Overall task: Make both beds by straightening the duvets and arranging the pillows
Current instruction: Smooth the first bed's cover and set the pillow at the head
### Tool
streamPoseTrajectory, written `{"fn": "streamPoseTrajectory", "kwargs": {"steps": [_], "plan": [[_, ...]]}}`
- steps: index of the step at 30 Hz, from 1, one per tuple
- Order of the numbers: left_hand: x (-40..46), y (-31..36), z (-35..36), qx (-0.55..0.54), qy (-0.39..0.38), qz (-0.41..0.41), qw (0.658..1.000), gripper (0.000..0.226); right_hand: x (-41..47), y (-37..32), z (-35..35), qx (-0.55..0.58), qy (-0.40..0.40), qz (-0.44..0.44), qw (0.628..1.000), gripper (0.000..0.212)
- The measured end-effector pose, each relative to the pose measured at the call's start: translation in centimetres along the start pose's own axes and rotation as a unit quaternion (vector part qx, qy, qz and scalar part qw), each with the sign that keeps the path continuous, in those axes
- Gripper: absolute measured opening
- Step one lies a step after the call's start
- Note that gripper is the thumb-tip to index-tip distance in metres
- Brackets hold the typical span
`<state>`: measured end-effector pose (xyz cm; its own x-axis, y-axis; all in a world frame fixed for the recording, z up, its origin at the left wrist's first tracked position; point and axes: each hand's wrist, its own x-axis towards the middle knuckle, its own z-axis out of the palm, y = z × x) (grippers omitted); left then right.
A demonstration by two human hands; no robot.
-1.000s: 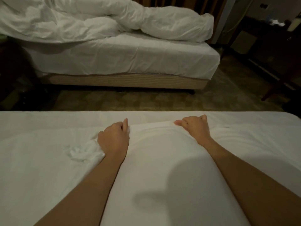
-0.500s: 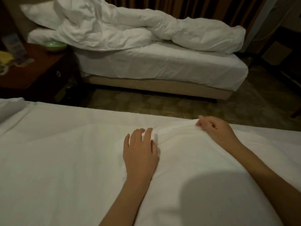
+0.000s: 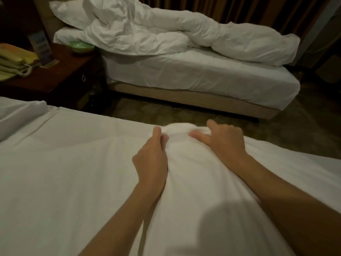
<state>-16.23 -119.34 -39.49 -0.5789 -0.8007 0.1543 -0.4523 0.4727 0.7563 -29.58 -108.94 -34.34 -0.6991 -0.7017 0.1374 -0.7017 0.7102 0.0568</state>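
Note:
The near bed's white duvet (image 3: 73, 172) lies mostly flat across the lower view. At its far edge a small bunch of fabric stands up between my hands. My left hand (image 3: 151, 159) grips that bunch from the left, thumb up against it. From the right, my right hand (image 3: 225, 141) holds the same bunch, thumb and fingers spread around it. The far bed (image 3: 184, 74) carries a crumpled white duvet (image 3: 166, 34) heaped along its top. A pillow (image 3: 68, 13) lies at its head. A pale pillow corner (image 3: 16, 115) shows at the near bed's left.
A dark wooden nightstand (image 3: 60, 71) stands between the beds at left, holding a green bowl (image 3: 81, 46), a yellowish telephone (image 3: 14, 61) and a card stand. Patterned carpet runs between the beds. Brown curtains (image 3: 239, 8) hang behind the far bed.
My view has swung left, bringing in the nightstand. My hands have come closer together. The left hand, flat on the duvet half a second ago, now grips a raised bunch with the right.

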Motion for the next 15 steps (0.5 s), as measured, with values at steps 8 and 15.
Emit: {"fn": "streamPoseTrajectory", "kwargs": {"steps": [8,15], "plan": [[1.3,-4.3,7.9,0.135,-0.078,0.020,0.988,0.013,0.7,2.4,10.6,-0.037,-0.056,0.019,0.998,0.058],[1.0,-6.2,10.3,0.137,-0.035,0.009,0.990,0.013,0.8,2.7,14.6,0.024,-0.076,0.076,0.994,0.064]]}}
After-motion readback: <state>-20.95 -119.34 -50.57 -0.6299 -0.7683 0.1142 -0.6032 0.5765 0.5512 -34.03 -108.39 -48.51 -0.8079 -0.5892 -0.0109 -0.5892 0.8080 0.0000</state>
